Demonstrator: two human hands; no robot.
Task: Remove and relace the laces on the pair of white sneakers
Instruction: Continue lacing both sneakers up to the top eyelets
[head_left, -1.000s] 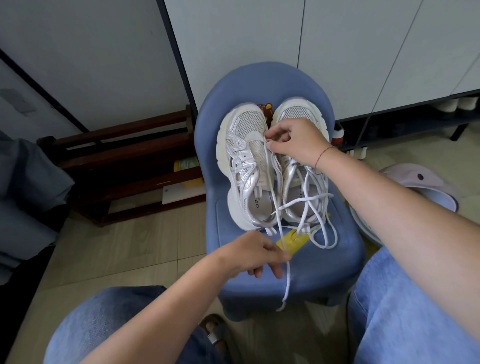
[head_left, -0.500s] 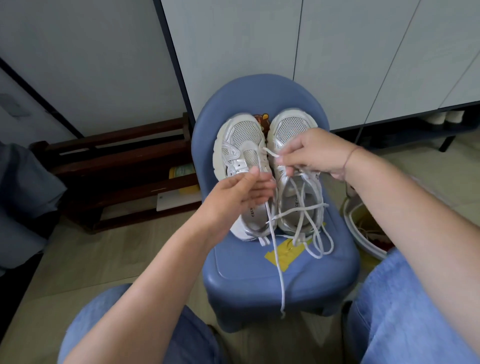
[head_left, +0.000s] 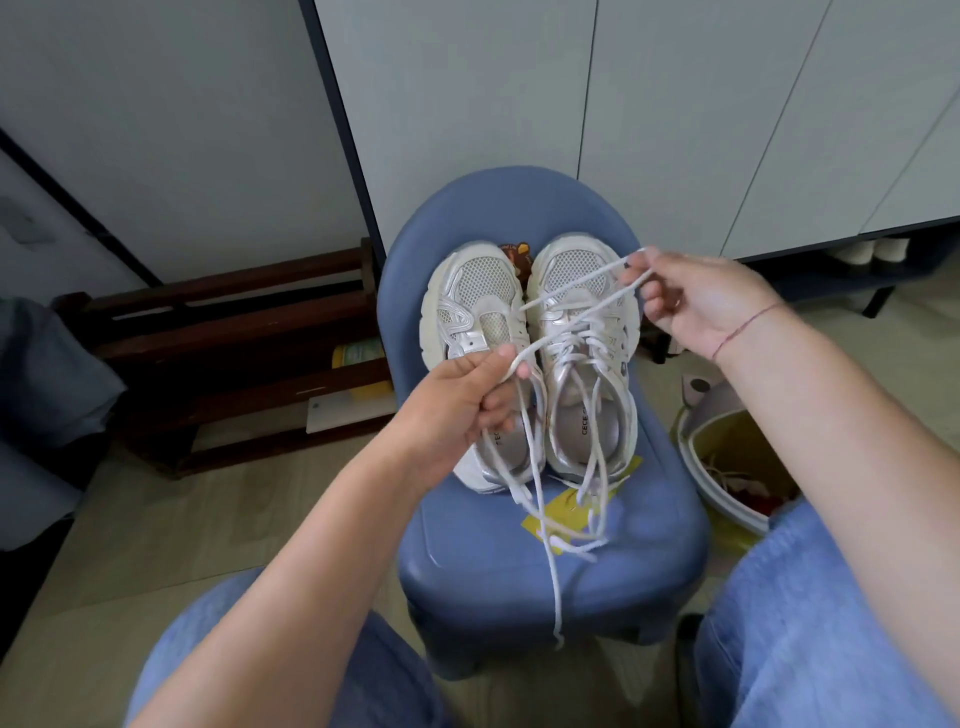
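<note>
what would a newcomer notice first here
A pair of white sneakers sits side by side on a blue chair in the middle of the view. Above them, the left hand and right hand pinch a loose white lace stretched between them, its tail hanging past the chair's front edge.

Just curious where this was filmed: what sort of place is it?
Probably a home entryway: white sneakers sit on a small blue chair before tall cabinet doors, what looks like more footwear sits in the gap beneath them, and a dark wooden rack stands beside the chair.
</note>
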